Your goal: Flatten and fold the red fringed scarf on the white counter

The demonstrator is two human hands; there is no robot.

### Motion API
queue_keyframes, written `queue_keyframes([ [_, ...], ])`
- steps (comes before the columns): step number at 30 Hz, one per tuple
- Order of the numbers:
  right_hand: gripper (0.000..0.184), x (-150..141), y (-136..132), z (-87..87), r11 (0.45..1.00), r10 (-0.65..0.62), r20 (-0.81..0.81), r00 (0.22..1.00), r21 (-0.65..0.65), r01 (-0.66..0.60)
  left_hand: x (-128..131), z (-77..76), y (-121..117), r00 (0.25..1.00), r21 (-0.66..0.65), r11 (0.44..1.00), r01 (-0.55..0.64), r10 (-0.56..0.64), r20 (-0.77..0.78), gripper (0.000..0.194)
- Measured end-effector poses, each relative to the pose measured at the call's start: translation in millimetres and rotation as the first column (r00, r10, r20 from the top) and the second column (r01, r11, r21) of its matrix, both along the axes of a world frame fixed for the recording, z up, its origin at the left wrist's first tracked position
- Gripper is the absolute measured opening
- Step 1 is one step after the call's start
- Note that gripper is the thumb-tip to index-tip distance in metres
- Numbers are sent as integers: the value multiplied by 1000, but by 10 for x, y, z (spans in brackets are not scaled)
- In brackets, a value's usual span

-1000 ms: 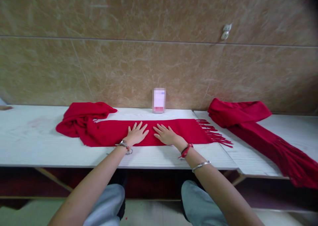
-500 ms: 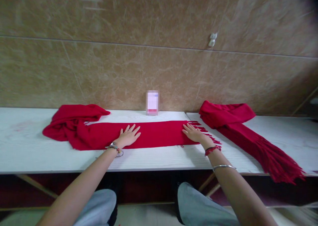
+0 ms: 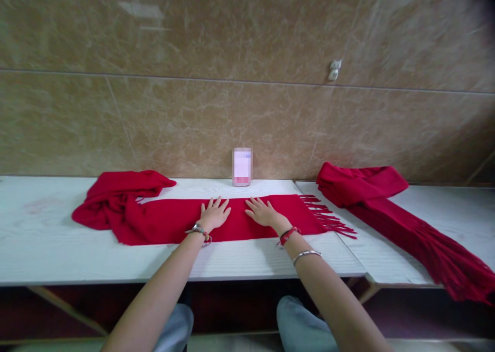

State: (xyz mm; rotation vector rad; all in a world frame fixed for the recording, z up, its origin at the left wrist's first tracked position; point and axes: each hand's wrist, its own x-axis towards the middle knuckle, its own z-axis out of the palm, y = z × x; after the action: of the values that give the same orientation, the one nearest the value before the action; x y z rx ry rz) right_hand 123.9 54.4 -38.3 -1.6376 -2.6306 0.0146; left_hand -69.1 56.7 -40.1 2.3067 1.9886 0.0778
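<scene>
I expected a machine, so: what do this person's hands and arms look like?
No gloves or sleeves show. The left hand has what looks like a ring, with a silvery bracelet and coloured beads at the wrist. The right hand wears a red cord bracelet and, higher up, a slim silver bangle.

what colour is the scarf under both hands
Plain red: the scarf shows best in the head view.
</scene>
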Motion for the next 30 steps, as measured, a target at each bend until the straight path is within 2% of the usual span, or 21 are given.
queue_keyframes([
  [5,43,379,100,-85,998,-51,91,995,52,46,-1,23,-47,1000,9,1000,5,-5,13,55],
  [10,43,895,189,-92,993,-121,177,977,13,121,8,42,-53,999,3,1000,7,-7,33,54],
  [14,46,1234,213,-105,938,-331,165,929,-49,343,7,27,-48,1000,14,1000,6,-6,24,54],
  [18,49,1351,221,-102,887,-446,137,884,-60,457,8,11,-47,1000,28,1000,2,-2,17,54],
  [20,53,1276,214,-62,863,-504,91,859,9,505,10,0,-48,1000,30,1000,-1,1,20,53],
  [22,57,1078,179,13,857,-511,29,859,95,507,12,-7,-50,1000,39,999,1,-2,25,53],
  [24,58,765,97,105,904,-409,-13,913,131,407,9,-2,-59,999,51,999,11,-13,35,53],
  [27,61,219,-107,196,982,-179,-82,980,49,183,-27,39,-91,998,61,998,7,-10,55,55],
  [30,58,-174,-319,161,999,-7,-108,994,37,12,-126,89,-140,997,65,996,-57,54,49,59],
])
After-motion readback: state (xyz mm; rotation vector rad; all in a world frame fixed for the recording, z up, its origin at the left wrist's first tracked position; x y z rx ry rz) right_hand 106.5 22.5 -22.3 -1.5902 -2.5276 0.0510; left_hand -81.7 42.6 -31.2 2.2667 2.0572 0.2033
